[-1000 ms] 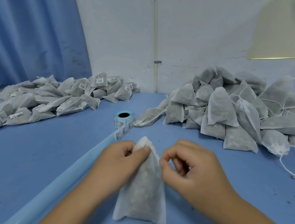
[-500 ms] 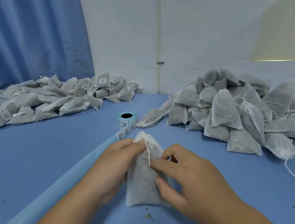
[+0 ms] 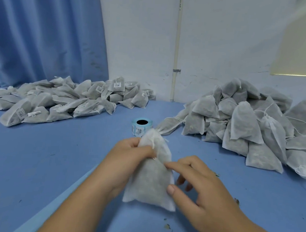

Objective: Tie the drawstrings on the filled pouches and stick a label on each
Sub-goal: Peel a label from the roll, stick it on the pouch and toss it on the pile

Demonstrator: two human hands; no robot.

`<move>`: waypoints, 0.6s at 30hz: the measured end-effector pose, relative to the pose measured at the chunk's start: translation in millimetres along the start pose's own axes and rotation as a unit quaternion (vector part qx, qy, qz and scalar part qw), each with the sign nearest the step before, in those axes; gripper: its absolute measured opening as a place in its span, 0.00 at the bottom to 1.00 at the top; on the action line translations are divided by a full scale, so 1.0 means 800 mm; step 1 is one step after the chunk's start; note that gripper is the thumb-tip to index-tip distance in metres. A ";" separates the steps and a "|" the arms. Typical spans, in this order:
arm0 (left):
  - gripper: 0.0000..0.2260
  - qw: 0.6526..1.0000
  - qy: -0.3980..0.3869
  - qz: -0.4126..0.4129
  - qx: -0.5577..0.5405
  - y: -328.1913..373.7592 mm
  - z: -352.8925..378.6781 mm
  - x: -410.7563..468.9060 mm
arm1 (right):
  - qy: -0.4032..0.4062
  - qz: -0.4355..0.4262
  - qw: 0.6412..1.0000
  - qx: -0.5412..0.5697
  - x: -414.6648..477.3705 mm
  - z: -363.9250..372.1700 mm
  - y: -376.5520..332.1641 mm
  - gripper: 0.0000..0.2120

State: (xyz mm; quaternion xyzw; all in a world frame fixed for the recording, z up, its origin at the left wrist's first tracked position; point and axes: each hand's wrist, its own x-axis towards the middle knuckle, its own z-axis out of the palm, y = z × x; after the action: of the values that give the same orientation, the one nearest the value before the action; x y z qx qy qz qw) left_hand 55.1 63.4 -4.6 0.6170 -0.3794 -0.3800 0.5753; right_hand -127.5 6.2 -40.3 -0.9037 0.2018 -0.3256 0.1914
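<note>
My left hand (image 3: 126, 161) has its grip curled round the gathered neck of the pouch (image 3: 150, 182), upright on the near surface (image 3: 52, 162). My right hand (image 3: 203, 190) touches its side; whether that grip pinches, I cannot tell. Soft and light, I judge: hold the neck.

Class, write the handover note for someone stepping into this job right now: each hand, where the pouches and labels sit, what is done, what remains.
Hands: the left hand grips the neck of the pouch, which stands on the table; the right hand holds its right edge, thumb on the front.
Supplies: the label roll sits just behind the pouch.
Done: labelled pouches are piled far left.
Left: this pouch's neck is gathered, the knot is unclear and no label shows. Then work through the unlabelled pile on the right.
</note>
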 end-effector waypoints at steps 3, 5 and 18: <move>0.04 0.984 0.060 -0.048 -0.160 0.006 -0.043 0.017 | 0.003 0.045 0.997 0.061 0.009 0.013 0.003 0.14; 0.08 0.959 0.074 -0.085 -0.262 0.006 -0.075 0.027 | -0.013 0.081 0.993 0.083 0.020 0.024 0.006 0.15; 0.08 0.904 0.006 -0.152 -0.399 -0.025 -0.107 0.077 | 0.018 0.261 0.964 0.051 0.162 0.109 0.032 0.04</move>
State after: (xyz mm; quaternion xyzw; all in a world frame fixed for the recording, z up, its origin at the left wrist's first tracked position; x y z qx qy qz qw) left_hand 159.5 44.4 -22.1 0.3886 -0.0940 -0.5786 0.7109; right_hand 15.9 -60.2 -48.5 -0.8029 0.4167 -0.2904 0.3121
